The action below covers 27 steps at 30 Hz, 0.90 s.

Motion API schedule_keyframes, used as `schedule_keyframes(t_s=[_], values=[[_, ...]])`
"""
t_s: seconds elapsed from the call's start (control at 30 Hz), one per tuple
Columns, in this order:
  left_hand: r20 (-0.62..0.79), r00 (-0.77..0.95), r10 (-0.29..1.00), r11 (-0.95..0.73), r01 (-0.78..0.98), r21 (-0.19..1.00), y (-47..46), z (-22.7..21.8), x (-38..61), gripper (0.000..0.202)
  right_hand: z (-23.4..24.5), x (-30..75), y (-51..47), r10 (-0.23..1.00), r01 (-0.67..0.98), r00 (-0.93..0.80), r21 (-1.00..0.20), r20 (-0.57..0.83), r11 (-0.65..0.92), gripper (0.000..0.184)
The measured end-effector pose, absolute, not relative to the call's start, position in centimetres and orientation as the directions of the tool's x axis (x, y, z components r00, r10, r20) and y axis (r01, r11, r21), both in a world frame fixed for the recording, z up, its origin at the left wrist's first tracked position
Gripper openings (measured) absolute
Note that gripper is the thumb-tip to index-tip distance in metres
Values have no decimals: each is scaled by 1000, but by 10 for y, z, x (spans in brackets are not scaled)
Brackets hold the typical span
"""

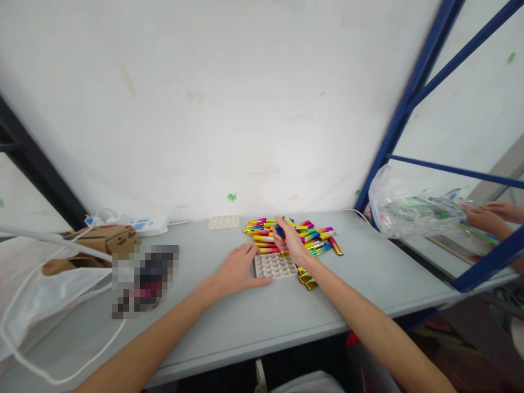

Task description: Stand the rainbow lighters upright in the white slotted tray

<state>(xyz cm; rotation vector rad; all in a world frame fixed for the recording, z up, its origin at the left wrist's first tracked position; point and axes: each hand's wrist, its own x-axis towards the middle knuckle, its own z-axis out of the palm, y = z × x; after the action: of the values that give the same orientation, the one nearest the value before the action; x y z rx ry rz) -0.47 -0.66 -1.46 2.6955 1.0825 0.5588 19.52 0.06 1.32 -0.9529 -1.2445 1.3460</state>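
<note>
One pale tray (277, 267) lies on the counter (245, 322); the left hand (237, 267), fingers and thumb apart, straddles its left end. The right hand (291, 241) has its fingers clamped on a small dark-blue object (280, 231), by a heap of shiny multicoloured tubes (313, 237).

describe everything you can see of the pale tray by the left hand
The pale tray is cream-white and roughly rectangular, with rows of round hollows facing up; it looks moulded, though the exact material is unclear. It lies flat on the grey table. The left hand spreads around its left side, thumb at the near corner. The right hand is at its far right; contact there is unclear. Shiny foil tubes lie beyond it and to its right.
</note>
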Motion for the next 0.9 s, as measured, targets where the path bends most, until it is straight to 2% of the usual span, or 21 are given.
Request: schedule_keyframes(t_s=[0.17, 0.33, 0.4, 0.47, 0.6, 0.73, 0.8, 0.9], values=[[253, 651, 715, -698, 653, 294, -4, -16, -2, 58, 9, 196, 5, 995, -135, -34, -987, 92, 86, 47], [240, 621, 746, -665, 697, 266, -6, -15, -5, 66, 8, 197, 5, 994, -169, -109, -985, -1, -20, 50], [229, 635, 738, -674, 677, 295, -4, -15, -10, 69, 8, 198, 4, 983, -196, -180, -980, 46, 10, 52], [238, 672, 701, -708, 616, 346, 0, -15, -17, 68, 8, 198, 2, 964, -176, -218, -978, 150, 112, 50], [270, 696, 666, -732, 539, 417, 7, -17, -25, 68, 10, 200, -5, 911, 129, -258, -923, 321, 362, 39], [257, 676, 690, -705, 547, 452, 11, -19, -23, 70, 9, 200, -8, 794, 451, -337, -653, 506, 608, 34], [258, 666, 700, -694, 550, 464, 12, -20, -23, 71, 5, 199, -8, 769, 557, -352, -541, 533, 630, 33], [263, 667, 697, -697, 544, 467, 15, -22, -23, 71, -2, 196, -6, 801, 603, -306, -546, 515, 582, 31]])
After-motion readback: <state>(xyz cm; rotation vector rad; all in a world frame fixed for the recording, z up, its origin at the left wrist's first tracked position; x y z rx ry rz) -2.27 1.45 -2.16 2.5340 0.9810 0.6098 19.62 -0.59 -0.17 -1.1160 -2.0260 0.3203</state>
